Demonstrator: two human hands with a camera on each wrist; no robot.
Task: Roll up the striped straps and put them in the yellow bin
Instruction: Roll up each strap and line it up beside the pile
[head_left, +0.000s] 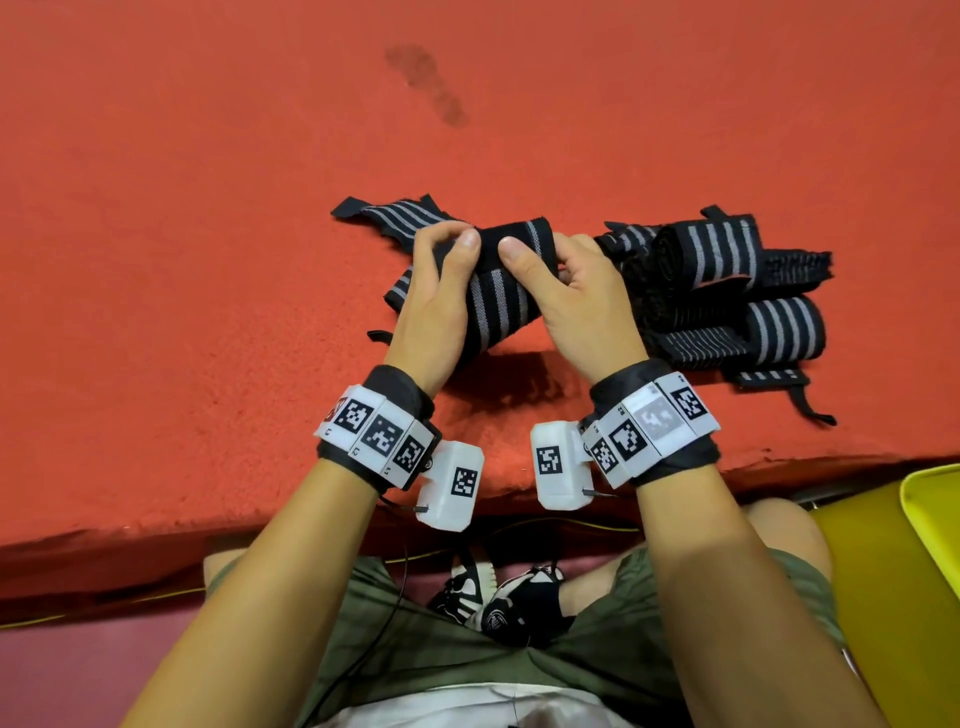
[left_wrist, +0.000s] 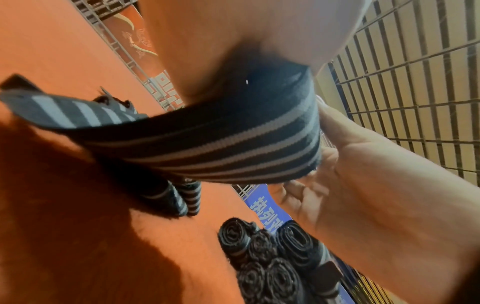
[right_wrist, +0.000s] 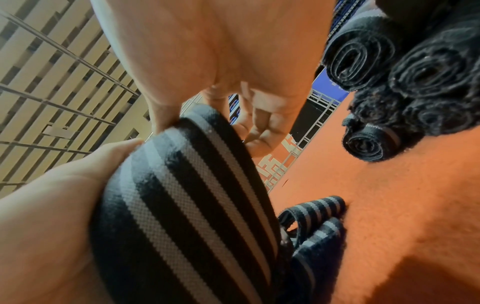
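Both hands hold one black strap with grey stripes (head_left: 493, 291) above the red surface. My left hand (head_left: 441, 275) pinches its upper left edge and my right hand (head_left: 550, 275) pinches the upper right, thumbs on top. The strap (left_wrist: 233, 144) hangs in a loose fold between them, and the right wrist view shows the same strap (right_wrist: 182, 205) close up. Its loose end (head_left: 384, 215) trails on the surface to the far left. A pile of rolled striped straps (head_left: 727, 291) lies just right of my right hand. The yellow bin (head_left: 930, 519) shows at the lower right edge.
The red carpeted surface (head_left: 208, 260) spreads wide to the left and beyond the straps, with a dark stain (head_left: 426, 83) farther back. Its front edge runs just below my wrists. My knees and shoes (head_left: 498, 597) sit under that edge.
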